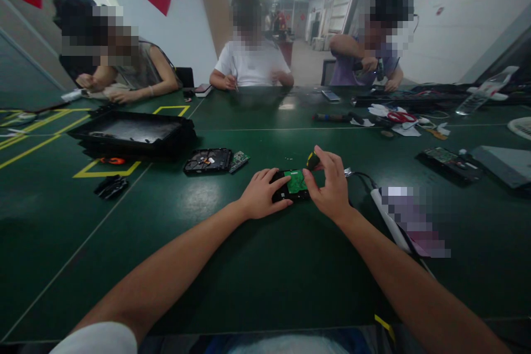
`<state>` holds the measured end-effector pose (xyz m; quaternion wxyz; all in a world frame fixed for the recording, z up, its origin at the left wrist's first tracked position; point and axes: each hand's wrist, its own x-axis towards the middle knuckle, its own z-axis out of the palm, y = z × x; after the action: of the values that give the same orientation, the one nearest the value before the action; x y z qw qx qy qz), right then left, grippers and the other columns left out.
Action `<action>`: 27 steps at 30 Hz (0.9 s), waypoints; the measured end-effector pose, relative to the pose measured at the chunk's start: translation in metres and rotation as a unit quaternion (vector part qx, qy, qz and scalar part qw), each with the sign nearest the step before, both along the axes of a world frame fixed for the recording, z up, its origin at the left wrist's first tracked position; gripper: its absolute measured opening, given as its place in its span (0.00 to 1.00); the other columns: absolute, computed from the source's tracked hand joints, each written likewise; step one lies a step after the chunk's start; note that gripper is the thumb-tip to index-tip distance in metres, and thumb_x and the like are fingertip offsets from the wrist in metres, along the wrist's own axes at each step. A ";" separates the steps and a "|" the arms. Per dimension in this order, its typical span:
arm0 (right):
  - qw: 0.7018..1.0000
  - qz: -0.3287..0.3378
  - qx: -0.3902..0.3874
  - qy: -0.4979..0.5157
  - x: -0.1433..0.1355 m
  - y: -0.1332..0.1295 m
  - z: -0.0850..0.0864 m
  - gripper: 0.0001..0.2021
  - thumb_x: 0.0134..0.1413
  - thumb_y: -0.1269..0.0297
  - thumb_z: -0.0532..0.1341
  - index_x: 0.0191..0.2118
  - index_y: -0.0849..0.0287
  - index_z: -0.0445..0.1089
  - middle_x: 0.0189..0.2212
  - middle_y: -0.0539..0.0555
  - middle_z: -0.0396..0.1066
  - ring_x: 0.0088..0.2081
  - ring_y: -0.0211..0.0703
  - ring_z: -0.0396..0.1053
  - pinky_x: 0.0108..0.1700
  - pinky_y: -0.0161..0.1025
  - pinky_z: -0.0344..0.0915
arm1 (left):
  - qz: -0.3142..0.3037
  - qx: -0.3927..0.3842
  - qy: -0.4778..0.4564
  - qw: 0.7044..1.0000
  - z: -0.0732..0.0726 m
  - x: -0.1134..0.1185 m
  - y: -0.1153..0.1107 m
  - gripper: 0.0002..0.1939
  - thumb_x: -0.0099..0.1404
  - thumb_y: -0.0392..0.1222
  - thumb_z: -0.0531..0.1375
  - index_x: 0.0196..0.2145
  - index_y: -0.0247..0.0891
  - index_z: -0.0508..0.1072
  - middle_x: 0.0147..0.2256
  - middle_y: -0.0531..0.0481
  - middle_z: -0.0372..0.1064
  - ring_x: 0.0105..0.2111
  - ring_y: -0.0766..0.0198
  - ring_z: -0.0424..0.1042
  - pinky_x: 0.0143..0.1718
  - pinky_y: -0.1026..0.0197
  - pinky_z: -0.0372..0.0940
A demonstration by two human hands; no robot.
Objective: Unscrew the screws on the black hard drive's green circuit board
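Observation:
A black hard drive (280, 192) with a green circuit board (295, 181) facing up lies on the green table in front of me. My left hand (262, 194) grips its left end, index finger reaching onto the board and thumb along the near edge. My right hand (329, 185) is closed around a screwdriver with a yellow and black handle (312, 161), over the drive's right end. The screwdriver's tip is hidden. Several tiny light bits, perhaps screws, lie just beyond the drive. Another hard drive (207, 161) and a loose circuit board (239, 161) lie to the left.
Black stacked trays (133, 133) stand at the left. To the right lie a phone on a white power bank (390, 221) with a cable, another drive with an exposed board (450, 165) and a grey case (504, 165). A water bottle (483, 93) leans farther back. Three people sit opposite.

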<state>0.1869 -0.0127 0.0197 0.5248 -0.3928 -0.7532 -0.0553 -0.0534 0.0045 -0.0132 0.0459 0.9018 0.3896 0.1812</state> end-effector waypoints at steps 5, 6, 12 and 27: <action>1.000 -0.010 0.010 0.005 0.004 -0.001 0.003 0.30 0.69 0.65 0.62 0.73 0.42 0.57 0.53 0.58 0.67 0.46 0.49 0.72 0.48 0.54 0.79 | 0.001 -0.004 0.002 1.000 0.000 0.000 0.001 0.39 0.69 0.66 0.61 0.71 0.45 0.65 0.70 0.34 0.55 0.67 0.36 0.58 0.67 0.34 0.56; 1.000 -0.011 0.011 0.007 0.004 -0.001 0.003 0.30 0.69 0.65 0.62 0.72 0.42 0.57 0.52 0.57 0.67 0.45 0.49 0.72 0.47 0.53 0.79 | 0.002 -0.006 0.003 1.000 0.001 0.001 0.001 0.39 0.69 0.66 0.61 0.71 0.45 0.65 0.70 0.34 0.55 0.67 0.36 0.57 0.67 0.34 0.56; 1.000 -0.015 0.012 0.016 0.006 -0.001 0.001 0.33 0.68 0.66 0.63 0.73 0.42 0.55 0.54 0.58 0.68 0.45 0.49 0.74 0.43 0.51 0.80 | -0.002 -0.015 -0.003 1.000 0.003 0.001 0.002 0.38 0.69 0.65 0.61 0.71 0.45 0.65 0.70 0.35 0.55 0.67 0.36 0.58 0.67 0.33 0.56; 1.000 0.014 -0.007 0.005 0.005 0.001 -0.004 0.31 0.69 0.68 0.59 0.74 0.46 0.53 0.62 0.61 0.69 0.54 0.55 0.76 0.54 0.59 0.78 | -0.006 -0.014 -0.016 1.000 -0.001 0.000 0.004 0.39 0.69 0.65 0.61 0.70 0.46 0.65 0.69 0.35 0.56 0.67 0.35 0.58 0.66 0.33 0.56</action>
<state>0.1914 -0.0117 0.0156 0.5265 -0.3863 -0.7562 -0.0411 -0.0532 0.0087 -0.0140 0.0657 0.9006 0.3856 0.1894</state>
